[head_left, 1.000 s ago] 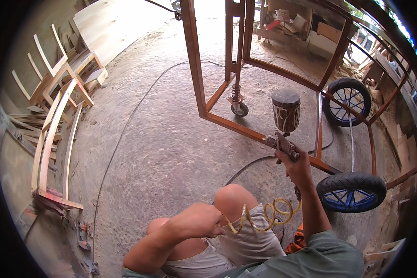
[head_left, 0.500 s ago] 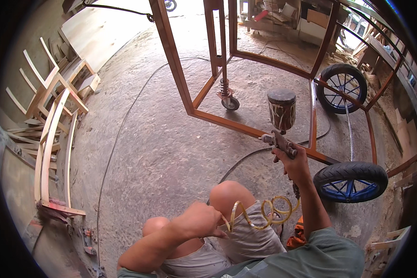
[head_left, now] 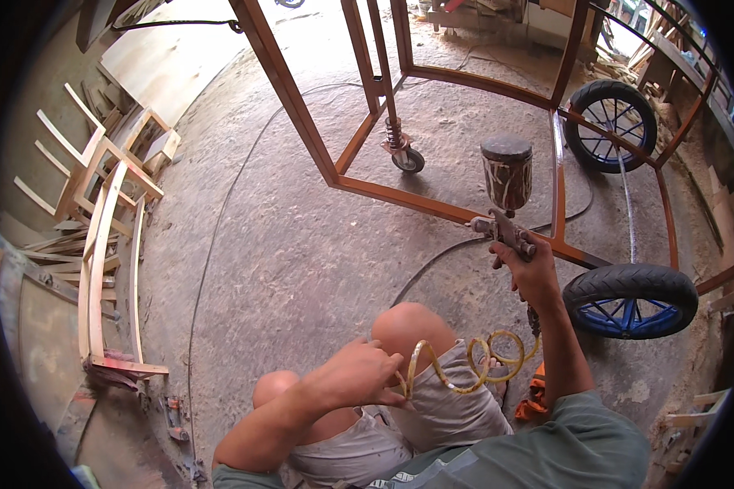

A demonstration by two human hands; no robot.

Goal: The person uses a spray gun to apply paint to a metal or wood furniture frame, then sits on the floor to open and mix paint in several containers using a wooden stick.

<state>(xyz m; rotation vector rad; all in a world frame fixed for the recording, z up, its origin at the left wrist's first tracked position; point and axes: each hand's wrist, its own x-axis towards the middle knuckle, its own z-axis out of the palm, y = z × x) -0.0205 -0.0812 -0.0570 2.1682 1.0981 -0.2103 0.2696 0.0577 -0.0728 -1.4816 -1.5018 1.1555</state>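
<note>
From far, the spray gun (head_left: pixel 510 233) looks like dull metal, its cup (head_left: pixel 507 179) rough with paint; I see a shiny, plastic-looking hose (head_left: pixel 462 390), a smooth, metal-looking frame (head_left: pixel 404 200), a matt rubber tyre (head_left: pixel 628 281) and rough floor (head_left: pixel 277 244).

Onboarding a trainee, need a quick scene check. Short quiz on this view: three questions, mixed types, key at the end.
1. Multiple choice: what does the right hand grip?
a) a hammer
b) a spray gun
c) a paintbrush

2. True or false: the left hand touches the yellow coiled hose.

3. Fill the gap: the small caster has a coiled ____ just above it.

Key:
1. b
2. True
3. spring
</note>
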